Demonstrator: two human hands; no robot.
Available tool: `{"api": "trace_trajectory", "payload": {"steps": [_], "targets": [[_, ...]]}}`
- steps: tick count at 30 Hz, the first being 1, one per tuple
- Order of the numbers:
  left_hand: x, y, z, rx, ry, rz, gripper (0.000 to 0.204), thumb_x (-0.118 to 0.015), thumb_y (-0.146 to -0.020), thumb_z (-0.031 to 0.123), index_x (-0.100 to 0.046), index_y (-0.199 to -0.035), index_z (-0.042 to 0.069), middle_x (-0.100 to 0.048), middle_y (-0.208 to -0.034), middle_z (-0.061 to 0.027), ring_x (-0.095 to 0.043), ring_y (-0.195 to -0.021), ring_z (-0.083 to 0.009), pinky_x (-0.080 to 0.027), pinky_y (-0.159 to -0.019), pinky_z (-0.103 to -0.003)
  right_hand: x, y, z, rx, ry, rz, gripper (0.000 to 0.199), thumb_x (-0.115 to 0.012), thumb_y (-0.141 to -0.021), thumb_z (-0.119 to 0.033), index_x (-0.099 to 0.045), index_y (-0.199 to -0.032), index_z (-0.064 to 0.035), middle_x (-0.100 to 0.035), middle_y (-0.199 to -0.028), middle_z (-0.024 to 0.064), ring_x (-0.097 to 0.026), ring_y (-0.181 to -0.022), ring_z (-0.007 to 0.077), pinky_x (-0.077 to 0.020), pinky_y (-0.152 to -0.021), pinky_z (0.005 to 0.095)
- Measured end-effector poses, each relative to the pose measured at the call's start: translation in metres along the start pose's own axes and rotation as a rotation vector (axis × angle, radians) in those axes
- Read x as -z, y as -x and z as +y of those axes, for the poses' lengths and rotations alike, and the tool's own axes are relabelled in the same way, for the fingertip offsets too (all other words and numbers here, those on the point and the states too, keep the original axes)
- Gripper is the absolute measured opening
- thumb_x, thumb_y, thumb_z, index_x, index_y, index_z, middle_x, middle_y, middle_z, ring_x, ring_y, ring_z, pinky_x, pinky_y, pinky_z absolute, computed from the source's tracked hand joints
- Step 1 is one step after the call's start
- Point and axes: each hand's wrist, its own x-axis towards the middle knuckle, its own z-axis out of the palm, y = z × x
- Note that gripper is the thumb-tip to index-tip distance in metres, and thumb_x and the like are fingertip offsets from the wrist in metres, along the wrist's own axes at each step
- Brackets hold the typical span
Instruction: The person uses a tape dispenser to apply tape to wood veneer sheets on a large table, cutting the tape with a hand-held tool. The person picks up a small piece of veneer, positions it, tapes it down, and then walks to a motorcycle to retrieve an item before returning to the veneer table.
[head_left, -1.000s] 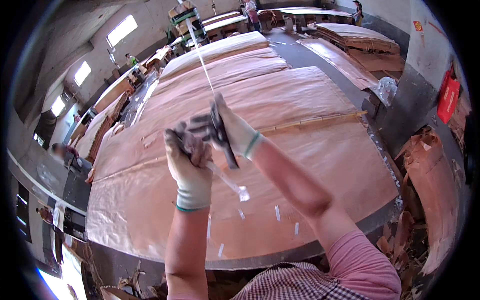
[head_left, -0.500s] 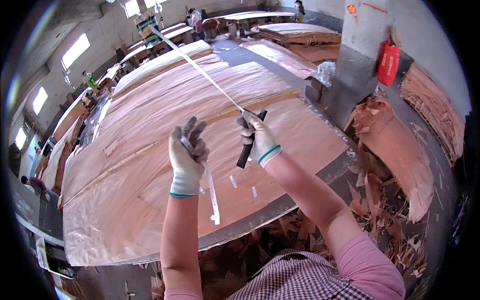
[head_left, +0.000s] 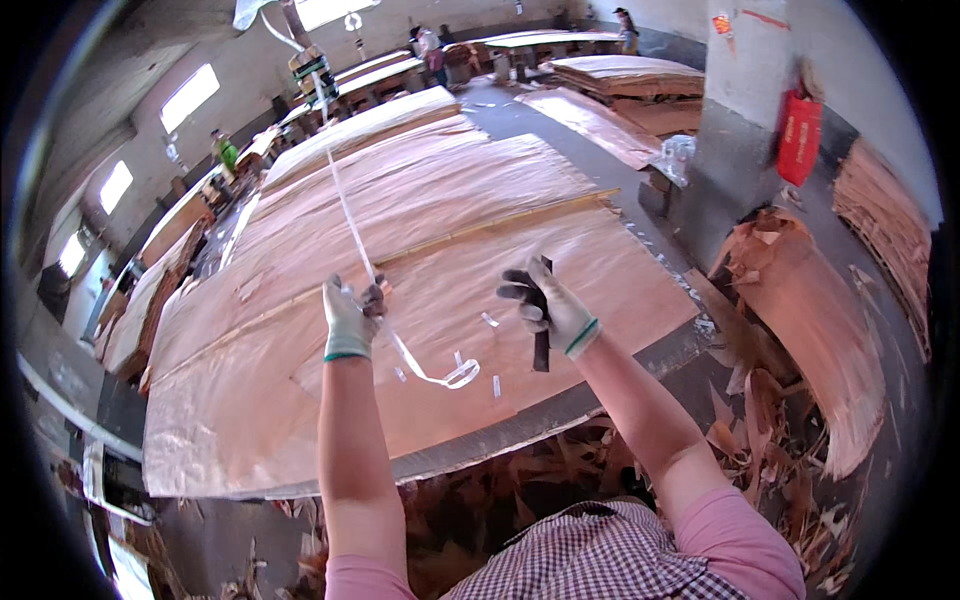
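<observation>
My left hand [head_left: 350, 318], in a white knit glove with grey fingers, is closed on a long white tape [head_left: 347, 205]. The tape stretches up and away toward a hanging green device [head_left: 312, 75]; its loose tail [head_left: 425, 374] curls below the hand. Farther right, my right hand [head_left: 555, 312], gloved the same way, is wrapped round a flat, dark, bar-like tool [head_left: 541, 352]. Both hands are over a wide reddish wood veneer sheet [head_left: 240, 400], where short white tape pieces [head_left: 497, 386] lie.
A thin yellowish strip [head_left: 500, 225] crosses the veneer. Right of the table are a pillar [head_left: 745, 130], a red bag [head_left: 799, 138] and a curved veneer stack [head_left: 805, 330]. Veneer scraps [head_left: 765, 440] litter the floor. Several people work in the distance, one at a far table [head_left: 430, 52].
My right hand has let go of the tape and keeps the dark tool. The tape now runs to my left hand, which has moved left. The whole view has shifted slightly.
</observation>
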Motion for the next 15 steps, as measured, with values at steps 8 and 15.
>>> {"api": "trace_trajectory", "payload": {"steps": [8, 15], "targets": [[-0.024, 0.105, -0.127, -0.276, 0.075, 0.004, 0.061, -0.046, -0.09, 0.045, -0.025, -0.139, 0.015, -0.034, -0.136, -0.0101, -0.058, -0.097, -0.0289, -0.045, -0.064, -0.033, 0.021, 0.043, 0.004, -0.016, 0.535, -0.164, 0.026, -0.068, -0.084, -0.023, -0.062, -0.103, -0.0071, -0.064, -0.084, 0.0035, -0.05, -0.056, 0.0061, -0.0422, -0.049, 0.0192], [-0.149, 0.162, -0.255, -0.327, -0.164, -0.149, 0.057, -0.042, -0.097, 0.032, -0.022, -0.147, 0.012, -0.026, -0.147, -0.0104, -0.047, -0.115, -0.0251, -0.046, -0.086, -0.036, 0.087, 0.096, -0.064, 0.623, 1.088, -0.084, 0.038, -0.075, -0.07, -0.008, -0.061, -0.105, -0.0064, -0.061, -0.1, 0.0103, -0.065, -0.076, 0.0251, -0.0521, -0.065, 0.033]]}}
